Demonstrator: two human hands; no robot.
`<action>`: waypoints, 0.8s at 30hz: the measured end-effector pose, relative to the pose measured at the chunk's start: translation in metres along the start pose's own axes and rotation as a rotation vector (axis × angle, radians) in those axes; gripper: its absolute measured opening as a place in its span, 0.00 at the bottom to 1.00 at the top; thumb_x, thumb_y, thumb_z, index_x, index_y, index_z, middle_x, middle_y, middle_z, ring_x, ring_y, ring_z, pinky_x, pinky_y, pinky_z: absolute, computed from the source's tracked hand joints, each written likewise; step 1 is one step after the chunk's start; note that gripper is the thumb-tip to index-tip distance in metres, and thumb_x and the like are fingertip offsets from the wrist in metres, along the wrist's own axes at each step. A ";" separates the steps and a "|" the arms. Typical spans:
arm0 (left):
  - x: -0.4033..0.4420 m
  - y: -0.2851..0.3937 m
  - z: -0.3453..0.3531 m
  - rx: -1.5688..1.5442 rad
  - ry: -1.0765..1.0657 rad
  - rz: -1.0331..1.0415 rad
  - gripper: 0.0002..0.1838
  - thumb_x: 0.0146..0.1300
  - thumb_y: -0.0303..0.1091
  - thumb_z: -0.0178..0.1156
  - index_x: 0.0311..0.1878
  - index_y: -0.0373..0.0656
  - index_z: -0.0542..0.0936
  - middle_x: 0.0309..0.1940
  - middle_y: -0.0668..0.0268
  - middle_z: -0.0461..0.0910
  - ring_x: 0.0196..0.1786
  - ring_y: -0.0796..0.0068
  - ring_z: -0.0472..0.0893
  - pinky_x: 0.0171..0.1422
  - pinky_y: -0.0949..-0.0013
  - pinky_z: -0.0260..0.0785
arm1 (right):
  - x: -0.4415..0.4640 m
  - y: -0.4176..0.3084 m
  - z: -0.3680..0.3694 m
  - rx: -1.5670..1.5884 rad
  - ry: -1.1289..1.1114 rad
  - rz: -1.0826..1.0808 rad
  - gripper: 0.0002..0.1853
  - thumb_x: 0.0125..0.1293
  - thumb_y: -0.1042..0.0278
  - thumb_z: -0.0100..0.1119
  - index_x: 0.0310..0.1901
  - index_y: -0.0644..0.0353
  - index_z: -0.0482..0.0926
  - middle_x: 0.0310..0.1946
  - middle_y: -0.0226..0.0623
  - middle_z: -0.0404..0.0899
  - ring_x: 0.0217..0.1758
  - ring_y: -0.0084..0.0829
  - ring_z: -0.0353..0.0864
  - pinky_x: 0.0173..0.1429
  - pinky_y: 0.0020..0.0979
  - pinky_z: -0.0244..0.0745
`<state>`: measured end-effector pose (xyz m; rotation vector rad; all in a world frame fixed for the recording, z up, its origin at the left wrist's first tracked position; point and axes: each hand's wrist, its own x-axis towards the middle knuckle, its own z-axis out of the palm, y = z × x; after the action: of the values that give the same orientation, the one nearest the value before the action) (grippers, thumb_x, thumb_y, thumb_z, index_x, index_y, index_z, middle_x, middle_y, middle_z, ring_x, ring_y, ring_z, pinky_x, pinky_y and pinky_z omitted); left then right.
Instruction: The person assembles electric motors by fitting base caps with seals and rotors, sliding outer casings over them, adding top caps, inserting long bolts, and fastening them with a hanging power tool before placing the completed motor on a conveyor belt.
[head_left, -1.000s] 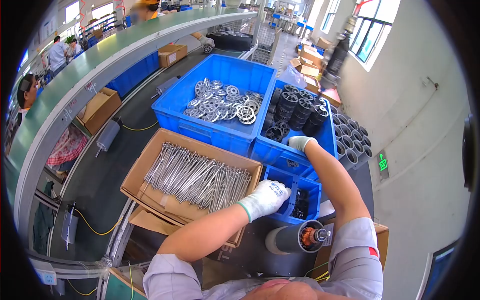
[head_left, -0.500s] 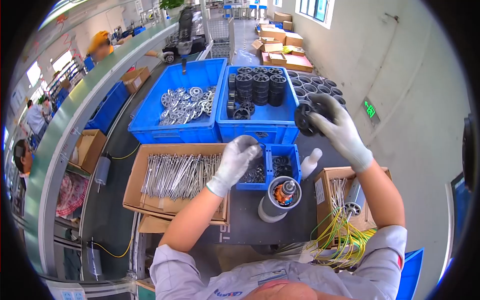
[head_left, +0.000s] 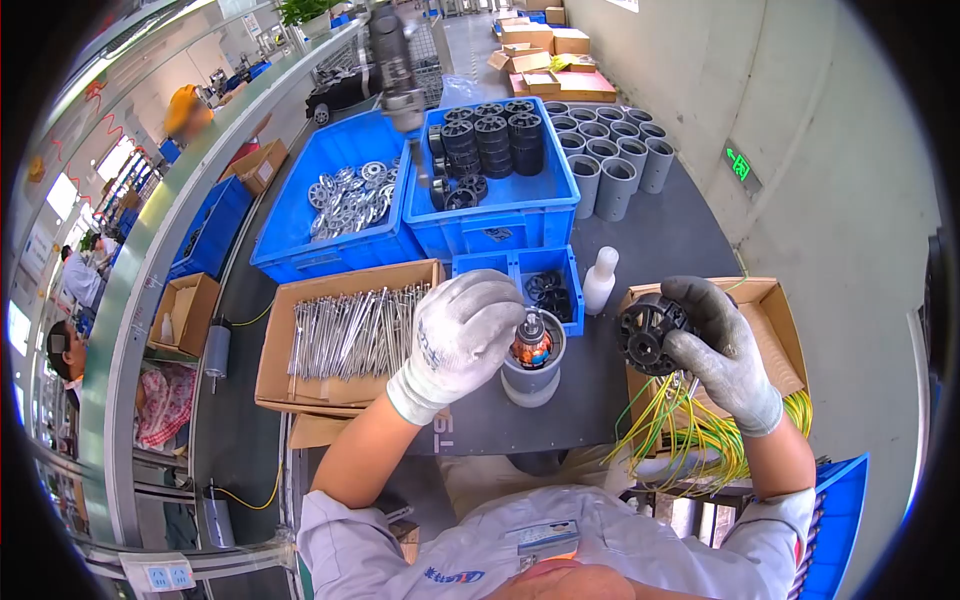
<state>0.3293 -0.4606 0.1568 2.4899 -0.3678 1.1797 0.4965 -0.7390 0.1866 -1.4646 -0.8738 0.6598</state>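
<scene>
My gloved right hand (head_left: 725,350) grips a round black slotted end cap (head_left: 650,335), held above the carton on the right. My gloved left hand (head_left: 465,335) is closed at the fingertips, right beside the shaft of an upright motor; whatever it may hold is hidden. The motor has a grey cylindrical housing (head_left: 532,385), with copper windings (head_left: 531,350) and a metal shaft (head_left: 531,325) at its open top. Behind it stands a small blue divided bin (head_left: 575,310) with dark small parts; its left section is partly covered by my left hand.
A blue crate (head_left: 335,255) holds silver discs, another (head_left: 500,235) stacked black end caps. Grey tubes (head_left: 617,190) stand behind a white bottle (head_left: 600,280). Metal rods fill a carton (head_left: 275,390) at left. Yellow-green wires (head_left: 690,430) spill from the right carton. A tool (head_left: 400,90) hangs overhead.
My left hand has moved from above the small blue bin to the motor's shaft. My right hand has lowered the black end cap from beside the crate to above the right carton.
</scene>
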 end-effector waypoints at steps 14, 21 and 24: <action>-0.017 0.030 0.011 -0.305 -0.085 -0.579 0.19 0.58 0.30 0.72 0.53 0.34 0.85 0.49 0.52 0.86 0.52 0.59 0.86 0.58 0.62 0.78 | -0.020 0.014 0.006 0.045 -0.042 0.050 0.30 0.72 0.70 0.66 0.72 0.67 0.67 0.64 0.43 0.75 0.66 0.30 0.77 0.72 0.36 0.73; -0.015 0.031 0.012 -0.287 -0.094 -0.712 0.17 0.59 0.33 0.72 0.50 0.36 0.87 0.44 0.56 0.88 0.46 0.64 0.87 0.52 0.63 0.78 | -0.021 0.017 0.009 0.092 -0.061 0.046 0.30 0.73 0.69 0.66 0.72 0.67 0.66 0.63 0.42 0.76 0.65 0.29 0.76 0.71 0.35 0.73; -0.016 0.030 0.014 -0.267 -0.075 -0.676 0.18 0.58 0.34 0.73 0.50 0.37 0.88 0.44 0.56 0.88 0.45 0.64 0.87 0.51 0.63 0.78 | -0.021 0.020 0.011 0.133 -0.053 0.055 0.30 0.73 0.68 0.66 0.72 0.67 0.66 0.63 0.42 0.76 0.65 0.28 0.76 0.71 0.35 0.73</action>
<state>0.3178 -0.4926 0.1419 2.1538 0.2725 0.7057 0.4785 -0.7503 0.1642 -1.3612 -0.8172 0.7865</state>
